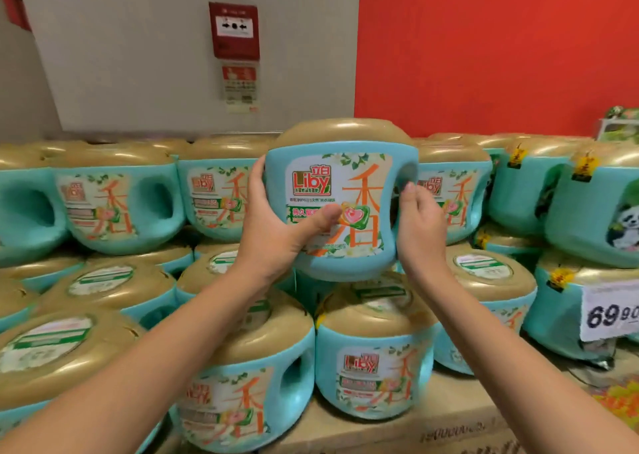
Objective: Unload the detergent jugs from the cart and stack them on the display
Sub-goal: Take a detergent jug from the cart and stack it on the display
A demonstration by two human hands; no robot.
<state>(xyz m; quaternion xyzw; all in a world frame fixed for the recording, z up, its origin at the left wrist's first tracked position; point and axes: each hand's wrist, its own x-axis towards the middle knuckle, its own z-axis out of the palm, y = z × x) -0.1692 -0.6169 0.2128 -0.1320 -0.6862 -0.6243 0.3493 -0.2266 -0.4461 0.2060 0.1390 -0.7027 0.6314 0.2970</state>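
Note:
A teal detergent jug (359,163) with a gold lid and a Liby label is held upright in the middle of the view, above the stacked display. My left hand (276,225) grips its left side, thumb lying across the label. My right hand (420,225) holds its right side at the handle hole, fingers curled round the edge. Below and around it lie rows of the same jugs (373,367) stacked in tiers. The cart is out of view.
The jugs stand on brown cardboard boxes (397,429) at the bottom. A white price tag (608,310) reading 69.90 hangs at the right. Behind rise a grey wall with a red fire alarm box (234,30) and a red wall (498,45).

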